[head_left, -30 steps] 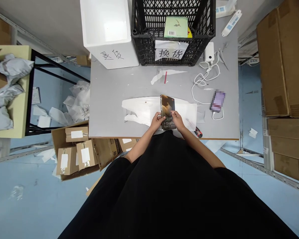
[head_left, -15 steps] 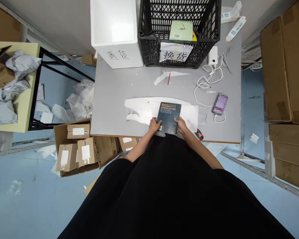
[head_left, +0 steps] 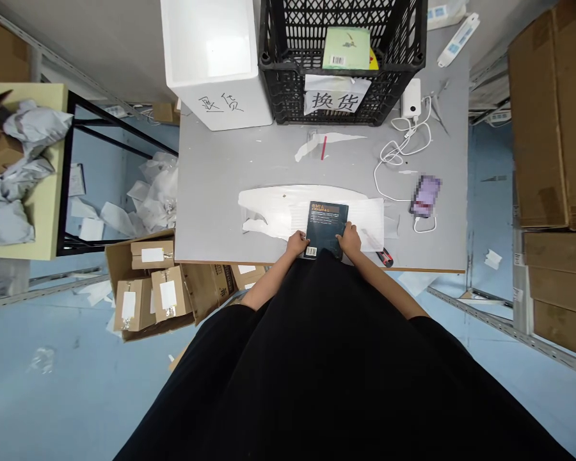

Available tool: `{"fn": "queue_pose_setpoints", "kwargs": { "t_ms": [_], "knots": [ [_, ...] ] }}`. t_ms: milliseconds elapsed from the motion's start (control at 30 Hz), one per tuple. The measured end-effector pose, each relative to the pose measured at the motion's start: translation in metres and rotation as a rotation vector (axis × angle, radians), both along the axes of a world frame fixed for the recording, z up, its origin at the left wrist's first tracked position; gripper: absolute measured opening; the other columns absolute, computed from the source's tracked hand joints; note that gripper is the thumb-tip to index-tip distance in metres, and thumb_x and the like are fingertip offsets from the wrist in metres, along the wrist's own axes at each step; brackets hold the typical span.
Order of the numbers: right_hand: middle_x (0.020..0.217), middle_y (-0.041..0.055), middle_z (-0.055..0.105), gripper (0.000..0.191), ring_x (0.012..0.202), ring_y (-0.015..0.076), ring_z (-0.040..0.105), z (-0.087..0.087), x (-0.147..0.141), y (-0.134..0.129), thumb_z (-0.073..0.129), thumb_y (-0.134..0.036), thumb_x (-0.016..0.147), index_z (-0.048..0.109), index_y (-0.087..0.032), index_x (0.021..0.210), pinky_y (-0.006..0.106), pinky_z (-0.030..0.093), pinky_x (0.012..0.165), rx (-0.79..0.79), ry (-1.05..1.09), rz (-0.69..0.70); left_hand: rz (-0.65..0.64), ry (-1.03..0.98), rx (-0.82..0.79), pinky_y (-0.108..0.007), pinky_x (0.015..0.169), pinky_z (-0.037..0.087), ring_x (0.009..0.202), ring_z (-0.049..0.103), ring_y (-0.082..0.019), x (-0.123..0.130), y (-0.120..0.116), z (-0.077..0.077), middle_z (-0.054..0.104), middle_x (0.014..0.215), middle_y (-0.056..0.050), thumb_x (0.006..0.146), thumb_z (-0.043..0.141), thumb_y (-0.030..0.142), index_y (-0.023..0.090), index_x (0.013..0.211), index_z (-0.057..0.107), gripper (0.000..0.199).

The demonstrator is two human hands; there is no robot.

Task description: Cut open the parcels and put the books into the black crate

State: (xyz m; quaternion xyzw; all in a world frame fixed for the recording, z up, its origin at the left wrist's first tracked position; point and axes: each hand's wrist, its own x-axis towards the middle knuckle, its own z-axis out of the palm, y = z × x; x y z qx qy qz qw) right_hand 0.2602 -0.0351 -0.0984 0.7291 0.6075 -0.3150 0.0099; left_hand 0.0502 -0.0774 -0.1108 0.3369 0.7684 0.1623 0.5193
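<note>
A dark book [head_left: 326, 225] with orange and white print and a barcode at its lower left corner lies between my hands, over white paper [head_left: 281, 208] near the table's front edge. My left hand [head_left: 297, 244] grips its lower left edge. On the right edge, my right hand [head_left: 349, 241] is closed with the thumb on the cover. My black clothing hides part of the book's bottom edge. A red and black box cutter [head_left: 384, 257] rests at the table edge, right of my right hand.
At the back of the table [head_left: 211, 166] stand a white bin [head_left: 216, 105] and a black crate [head_left: 288, 96] holding a green book [head_left: 346, 48]. A phone [head_left: 425, 195] with a white cable lies to the right. Boxes [head_left: 146, 307] stand at the lower left.
The book's barcode, mostly covered by my left hand before, now shows. My right hand has slid slightly up the book's right edge. The view has shifted a little.
</note>
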Motion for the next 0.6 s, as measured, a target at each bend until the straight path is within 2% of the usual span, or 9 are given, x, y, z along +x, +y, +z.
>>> {"fn": "queue_pose_setpoints", "kwargs": {
  "t_ms": [100, 367, 500, 600],
  "knots": [
    [0.125, 0.0184, 0.053, 0.044, 0.109, 0.0327, 0.059, -0.001, 0.002, 0.001, 0.061, -0.025, 0.087, 0.045, -0.016, 0.127, 0.044, 0.049, 0.092, -0.049, 0.003, 0.024, -0.01, 0.008, -0.014, -0.032, 0.089, 0.046, 0.087, 0.066, -0.021, 0.0, 0.0, -0.001, 0.064, 0.072, 0.0, 0.073, 0.074, 0.011, 0.022, 0.074, 0.053, 0.024],
    [0.127, 0.0186, 0.05, 0.046, 0.113, 0.0327, 0.055, -0.002, 0.004, -0.005, 0.059, -0.023, 0.083, 0.045, -0.015, 0.126, 0.045, 0.045, 0.098, -0.019, 0.035, 0.03, 0.049, -0.04, -0.008, -0.031, 0.088, 0.046, 0.08, 0.062, -0.018, 0.0, -0.002, 0.003, 0.06, 0.069, 0.002, 0.072, 0.072, 0.011, 0.021, 0.074, 0.054, 0.021],
    [0.126, 0.0184, 0.049, 0.04, 0.12, 0.0331, 0.048, 0.002, 0.0, -0.006, 0.059, -0.022, 0.08, 0.052, -0.014, 0.119, 0.046, 0.04, 0.105, 0.059, 0.059, 0.015, 0.11, -0.126, 0.007, -0.028, 0.079, 0.047, 0.069, 0.059, -0.014, 0.005, -0.004, 0.011, 0.056, 0.065, 0.005, 0.072, 0.069, 0.012, 0.021, 0.078, 0.053, 0.019],
    [0.121, 0.0167, 0.053, 0.033, 0.121, 0.0309, 0.049, 0.008, -0.009, -0.005, 0.054, -0.017, 0.08, 0.055, -0.016, 0.113, 0.045, 0.039, 0.108, 0.092, 0.143, 0.013, 0.145, -0.202, 0.025, -0.025, 0.07, 0.047, 0.061, 0.055, -0.012, 0.01, -0.006, 0.019, 0.051, 0.061, 0.007, 0.075, 0.065, 0.016, 0.022, 0.083, 0.05, 0.017]
  ]
}}
